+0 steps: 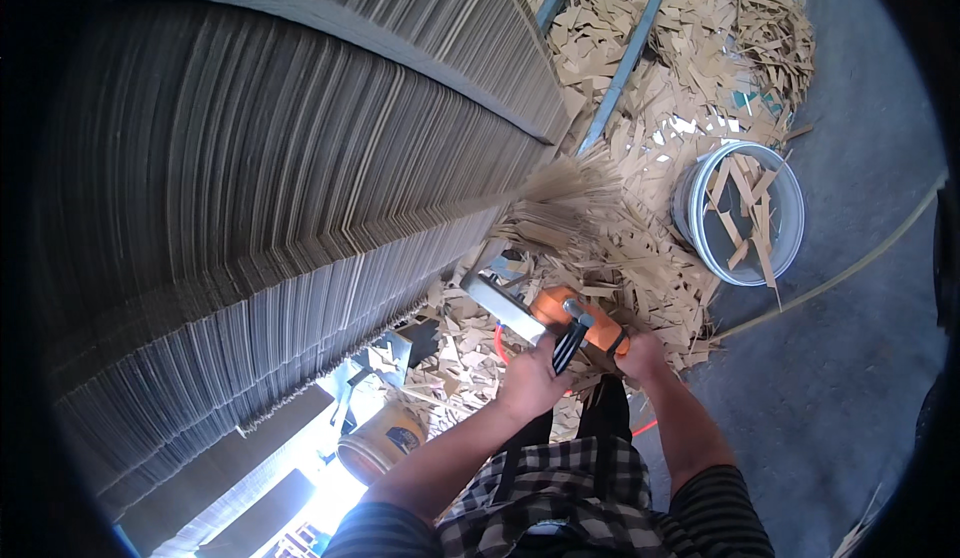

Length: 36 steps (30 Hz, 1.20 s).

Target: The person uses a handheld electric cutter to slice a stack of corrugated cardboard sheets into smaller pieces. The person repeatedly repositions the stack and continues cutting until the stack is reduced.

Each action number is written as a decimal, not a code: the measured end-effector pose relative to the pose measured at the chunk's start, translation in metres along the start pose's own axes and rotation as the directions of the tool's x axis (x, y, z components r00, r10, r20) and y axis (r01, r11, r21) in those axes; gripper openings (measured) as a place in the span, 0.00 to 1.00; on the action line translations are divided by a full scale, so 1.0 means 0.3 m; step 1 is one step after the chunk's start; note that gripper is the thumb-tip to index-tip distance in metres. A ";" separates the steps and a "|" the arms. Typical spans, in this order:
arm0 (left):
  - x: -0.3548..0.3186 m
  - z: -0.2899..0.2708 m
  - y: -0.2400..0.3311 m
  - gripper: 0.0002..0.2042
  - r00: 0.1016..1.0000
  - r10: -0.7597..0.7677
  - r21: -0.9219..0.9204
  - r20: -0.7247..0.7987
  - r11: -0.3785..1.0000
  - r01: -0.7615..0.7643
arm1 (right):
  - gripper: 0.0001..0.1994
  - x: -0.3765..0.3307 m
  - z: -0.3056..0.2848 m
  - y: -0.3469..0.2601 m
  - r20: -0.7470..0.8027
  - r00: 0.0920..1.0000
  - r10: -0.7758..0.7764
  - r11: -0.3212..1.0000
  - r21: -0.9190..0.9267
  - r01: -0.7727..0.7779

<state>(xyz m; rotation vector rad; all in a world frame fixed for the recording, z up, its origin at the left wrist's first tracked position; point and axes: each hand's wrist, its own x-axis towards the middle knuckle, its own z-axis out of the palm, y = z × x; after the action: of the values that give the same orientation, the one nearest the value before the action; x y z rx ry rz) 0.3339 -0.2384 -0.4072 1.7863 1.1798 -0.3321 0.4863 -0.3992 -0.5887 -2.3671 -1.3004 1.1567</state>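
Low in front of my body is an orange handheld power tool (pixel 552 305), with a silver metal bar (pixel 503 308) sticking out to its left. My left hand (pixel 532 382) is closed on its black handle (pixel 571 345); part of that grip is hidden. At the orange rear end, my right hand (pixel 643 356) is closed round the body, fingers partly out of sight. The bar's far tip lies close to the lower corner of a tall stack of die-cut cardboard sheets (pixel 400 158). Bent cardboard strips (pixel 570 188) fan out from that stack's edge.
Cardboard scraps (pixel 690 78) cover the floor in a heap. A clear bucket (pixel 748 274) with several scraps stands at the right. Near my left forearm is a beige bucket (pixel 375 443). A metal bar (pixel 625 63) lies on the heap, and a yellowish hose (pixel 845 276) crosses the floor.
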 end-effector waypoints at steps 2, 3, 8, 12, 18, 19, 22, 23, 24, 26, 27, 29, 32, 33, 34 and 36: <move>-0.018 -0.013 0.026 0.20 1.000 0.011 0.016 -0.008 1.000 -0.011 | 0.12 -0.012 -0.023 -0.016 -0.044 0.998 -0.038 0.998 0.042 0.040; -0.023 -0.022 0.037 0.20 1.000 0.021 0.034 -0.021 0.999 -0.021 | 0.11 -0.003 -0.057 -0.049 0.000 1.000 0.000 1.000 0.007 0.000; 0.113 -0.038 -0.008 0.21 0.997 0.027 0.066 -0.079 0.998 -0.021 | 0.09 0.089 -0.046 -0.027 -0.041 0.999 0.000 1.000 -0.002 0.000; 0.195 -0.023 -0.062 0.18 0.998 -0.048 0.108 -0.028 0.993 0.051 | 0.09 0.127 -0.056 -0.048 0.123 0.980 0.154 0.985 -0.094 -0.143; 0.296 0.008 -0.170 0.17 0.991 -0.131 -0.012 0.027 0.991 0.131 | 0.11 0.175 0.034 -0.009 0.232 0.945 0.231 0.971 -0.110 -0.210; 0.311 0.019 -0.186 0.17 0.994 -0.105 -0.009 0.022 0.994 0.105 | 0.11 0.183 0.048 -0.003 0.241 0.939 0.247 0.968 -0.108 -0.227; 0.348 0.046 -0.220 0.17 0.997 -0.071 -0.007 0.032 0.997 0.071 | 0.11 0.192 0.075 0.013 0.247 0.932 0.264 0.965 -0.073 -0.254; 0.365 0.045 -0.232 0.17 0.995 -0.087 -0.010 0.050 0.996 0.088 | 0.12 0.197 0.082 0.014 0.230 0.941 0.248 0.969 -0.040 -0.246; 0.384 0.035 -0.223 0.17 0.992 -0.101 -0.015 0.070 0.995 0.102 | 0.12 0.196 0.073 0.011 0.211 0.949 0.236 0.971 -0.012 -0.238; 0.394 -0.003 -0.209 0.17 0.992 -0.118 -0.008 0.053 0.993 0.119 | 0.12 0.176 0.068 -0.019 0.190 0.952 0.241 0.969 0.006 -0.247; 0.411 -0.011 -0.221 0.17 0.989 -0.133 -0.032 0.058 0.990 0.135 | 0.12 0.176 0.057 -0.029 0.173 0.954 0.244 0.968 0.014 -0.251; 0.400 0.006 -0.226 0.17 0.996 -0.084 0.009 0.027 0.996 0.084 | 0.13 0.169 0.069 -0.007 0.192 0.949 0.250 0.964 0.048 -0.263; 0.318 0.048 -0.139 0.16 0.993 -0.118 -0.068 0.018 0.991 0.119 | 0.15 0.148 0.103 0.054 0.250 0.934 0.255 0.964 0.013 -0.267; 0.299 0.065 -0.141 0.16 0.997 0.010 0.039 -0.076 0.999 -0.007 | 0.14 0.145 0.073 0.047 0.251 0.930 0.270 0.958 0.023 -0.285; 0.290 0.075 -0.142 0.16 0.999 -0.014 0.040 -0.049 0.999 0.016 | 0.14 0.141 0.051 0.046 0.252 0.925 0.286 0.952 0.032 -0.303; 0.274 0.068 -0.129 0.16 0.998 -0.068 0.049 -0.002 0.996 0.068 | 0.13 0.141 0.062 0.062 0.230 0.937 0.262 0.961 0.027 -0.275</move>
<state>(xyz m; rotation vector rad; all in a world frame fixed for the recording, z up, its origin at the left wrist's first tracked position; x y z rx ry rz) 0.3481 -0.2039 -0.4925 1.7917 1.2437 -0.4042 0.4976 -0.3804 -0.6335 -2.4858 -1.0042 1.5584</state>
